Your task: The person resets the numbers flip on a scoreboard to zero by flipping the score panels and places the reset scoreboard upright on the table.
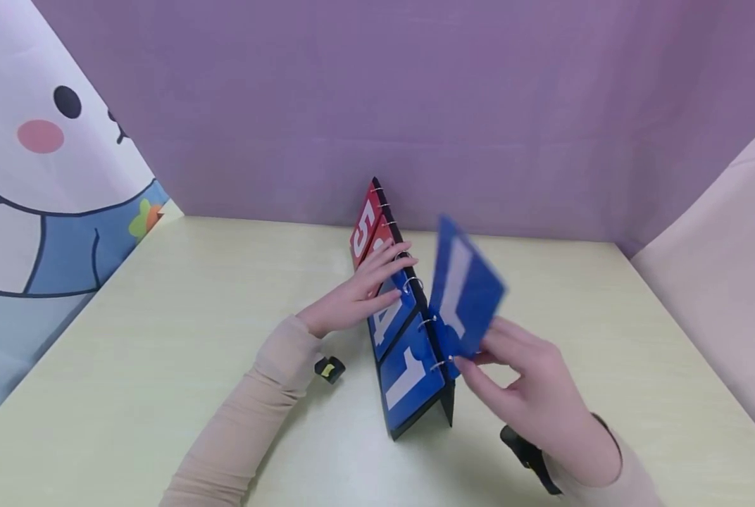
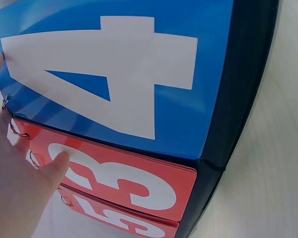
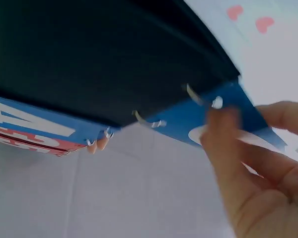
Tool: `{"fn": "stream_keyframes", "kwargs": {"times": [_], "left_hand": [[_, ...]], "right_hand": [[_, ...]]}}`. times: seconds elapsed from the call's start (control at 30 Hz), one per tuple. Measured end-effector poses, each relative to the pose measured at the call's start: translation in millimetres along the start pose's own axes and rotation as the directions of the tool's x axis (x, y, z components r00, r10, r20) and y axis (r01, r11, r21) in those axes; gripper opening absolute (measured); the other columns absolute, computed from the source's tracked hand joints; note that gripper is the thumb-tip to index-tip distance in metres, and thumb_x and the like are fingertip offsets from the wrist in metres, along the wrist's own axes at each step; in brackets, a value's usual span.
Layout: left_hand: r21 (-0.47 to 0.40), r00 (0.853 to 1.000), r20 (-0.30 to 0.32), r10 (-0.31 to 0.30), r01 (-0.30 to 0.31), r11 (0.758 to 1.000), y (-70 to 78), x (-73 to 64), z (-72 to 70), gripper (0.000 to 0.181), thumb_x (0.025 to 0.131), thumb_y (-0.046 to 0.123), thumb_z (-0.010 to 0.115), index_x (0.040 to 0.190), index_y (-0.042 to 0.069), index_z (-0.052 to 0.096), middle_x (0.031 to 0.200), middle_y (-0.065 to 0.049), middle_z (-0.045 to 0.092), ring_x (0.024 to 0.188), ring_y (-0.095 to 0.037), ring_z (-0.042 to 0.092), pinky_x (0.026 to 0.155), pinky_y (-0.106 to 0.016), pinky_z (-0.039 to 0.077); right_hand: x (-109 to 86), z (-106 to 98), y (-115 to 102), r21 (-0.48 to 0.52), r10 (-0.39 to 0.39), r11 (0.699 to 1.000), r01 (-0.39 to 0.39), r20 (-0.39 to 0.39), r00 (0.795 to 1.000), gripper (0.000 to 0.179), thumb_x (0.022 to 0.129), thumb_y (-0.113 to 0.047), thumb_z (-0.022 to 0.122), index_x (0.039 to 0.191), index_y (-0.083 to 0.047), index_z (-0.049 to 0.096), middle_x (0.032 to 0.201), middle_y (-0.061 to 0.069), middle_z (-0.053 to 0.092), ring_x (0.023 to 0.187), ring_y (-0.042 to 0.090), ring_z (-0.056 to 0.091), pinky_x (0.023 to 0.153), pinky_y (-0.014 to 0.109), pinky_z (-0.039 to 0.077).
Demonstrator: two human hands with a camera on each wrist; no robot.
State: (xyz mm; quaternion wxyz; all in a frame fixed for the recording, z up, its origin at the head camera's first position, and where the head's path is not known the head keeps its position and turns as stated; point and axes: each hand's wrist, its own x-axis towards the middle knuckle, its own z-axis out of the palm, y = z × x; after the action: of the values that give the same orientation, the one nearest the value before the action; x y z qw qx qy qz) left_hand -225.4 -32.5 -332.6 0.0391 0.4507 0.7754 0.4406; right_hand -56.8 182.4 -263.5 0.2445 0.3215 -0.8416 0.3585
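Note:
A tent-shaped black flip scoreboard (image 1: 447, 412) stands on the table, with number cards on metal rings along its ridge. Its left face shows a blue card with a white 4 (image 2: 129, 59), a blue card with a white 1 (image 1: 409, 380), and red cards with a 3 (image 2: 114, 178) and a 5 (image 1: 363, 225). My left hand (image 1: 358, 292) rests across the ridge with fingers extended, one fingertip over the red 3 card. Beside the near end, my right hand (image 1: 536, 380) pinches a raised blue card (image 1: 469, 282) close to its rings.
The pale table (image 1: 225, 282) surrounds the scoreboard. Behind it hangs a purple cloth (image 1: 415, 105), and a printed cartoon cloth (image 1: 67, 246) hangs on the left. Black wrist devices sit at my left wrist (image 1: 329, 370) and right wrist (image 1: 529, 458).

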Motion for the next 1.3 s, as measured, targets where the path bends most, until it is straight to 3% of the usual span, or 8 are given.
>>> {"fn": "stream_keyframes", "kwargs": {"times": [0.13,0.27,0.37,0.57,0.87,1.03,1.13,1.3], "left_hand": [[-0.003,1.0,-0.001,-0.003,0.003,1.0,-2.2,1.9,1.0,0.053,0.097,0.018,0.051,0.147,0.017,0.034,0.159,0.002,0.011,0.147,-0.015,-0.005,0.116,-0.058,0.009],[0.046,0.998,-0.004,0.063,-0.063,0.997,-4.2,5.6,2.4,0.051,0.096,0.013,0.052,0.144,0.01,0.036,0.158,-0.006,0.015,0.147,-0.022,-0.002,0.116,-0.058,0.006],[0.068,0.997,-0.002,0.082,-0.082,0.994,-3.8,5.1,2.7,0.052,0.096,0.013,0.052,0.145,0.008,0.035,0.158,-0.008,0.015,0.147,-0.023,-0.001,0.116,-0.057,0.006],[0.049,0.999,-0.002,0.038,-0.038,0.998,-1.9,2.5,2.8,0.053,0.097,0.018,0.051,0.147,0.015,0.033,0.159,-0.001,0.013,0.147,-0.017,-0.001,0.116,-0.057,0.01],[0.033,1.0,-0.009,0.009,-0.009,0.999,-2.2,1.9,2.5,0.053,0.097,0.019,0.051,0.146,0.017,0.034,0.159,0.001,0.013,0.147,-0.016,-0.002,0.115,-0.058,0.011],[0.024,1.0,-0.016,0.007,-0.007,1.0,-1.4,1.5,1.9,0.052,0.097,0.019,0.052,0.146,0.017,0.035,0.159,0.002,0.014,0.147,-0.016,-0.002,0.115,-0.058,0.011],[0.02,1.0,-0.014,0.011,-0.011,1.0,-0.5,1.5,1.3,0.052,0.097,0.019,0.051,0.146,0.017,0.035,0.159,0.002,0.014,0.147,-0.016,-0.003,0.116,-0.058,0.01],[0.013,1.0,-0.012,0.015,-0.015,1.0,0.2,1.9,0.4,0.051,0.097,0.019,0.051,0.146,0.017,0.035,0.159,0.002,0.013,0.147,-0.015,-0.003,0.116,-0.057,0.008]], "right_hand": [[-1.3,12,-4,-0.205,-0.15,0.97,0.132,-0.071,0.986,0.04,0.098,-0.03,0.049,0.099,0.003,0.072,0.096,0.015,0.072,0.082,0.024,0.072,0.073,0.019,0.055],[-1.2,24,-6,-0.386,-0.365,0.872,0.301,-0.103,0.925,0.037,0.098,-0.021,0.049,0.089,0.005,0.074,0.084,0.015,0.073,0.068,0.024,0.071,0.059,0.029,0.057],[-1.9,29,-7,-0.437,-0.439,0.816,0.379,-0.04,0.898,0.037,0.099,-0.02,0.048,0.087,0.002,0.075,0.083,0.012,0.073,0.07,0.022,0.07,0.06,0.033,0.057],[-3.7,31,-7,-0.437,-0.39,0.811,0.389,0.092,0.916,0.042,0.101,-0.029,0.043,0.09,-0.006,0.076,0.087,0.007,0.074,0.078,0.018,0.07,0.07,0.033,0.057],[-2.7,28,-4,-0.433,-0.394,0.773,0.464,0.245,0.886,0.036,0.1,-0.028,0.046,0.09,-0.011,0.076,0.092,0.002,0.073,0.085,0.017,0.067,0.079,0.032,0.055],[-0.5,27,-4,-0.459,-0.375,0.734,0.501,0.341,0.862,0.014,0.081,-0.023,0.074,0.09,-0.014,0.076,0.093,-0.001,0.072,0.089,0.016,0.064,0.084,0.034,0.052],[-0.3,27,-4,-0.467,-0.353,0.728,0.502,0.372,0.858,0.029,0.064,-0.02,0.086,0.09,-0.014,0.076,0.093,-0.001,0.072,0.092,0.017,0.063,0.087,0.036,0.051],[1.3,28,-2,-0.469,-0.352,0.726,0.503,0.374,0.858,0.028,0.062,-0.016,0.087,0.087,-0.012,0.075,0.091,0.0,0.071,0.092,0.019,0.061,0.09,0.038,0.049]]}}
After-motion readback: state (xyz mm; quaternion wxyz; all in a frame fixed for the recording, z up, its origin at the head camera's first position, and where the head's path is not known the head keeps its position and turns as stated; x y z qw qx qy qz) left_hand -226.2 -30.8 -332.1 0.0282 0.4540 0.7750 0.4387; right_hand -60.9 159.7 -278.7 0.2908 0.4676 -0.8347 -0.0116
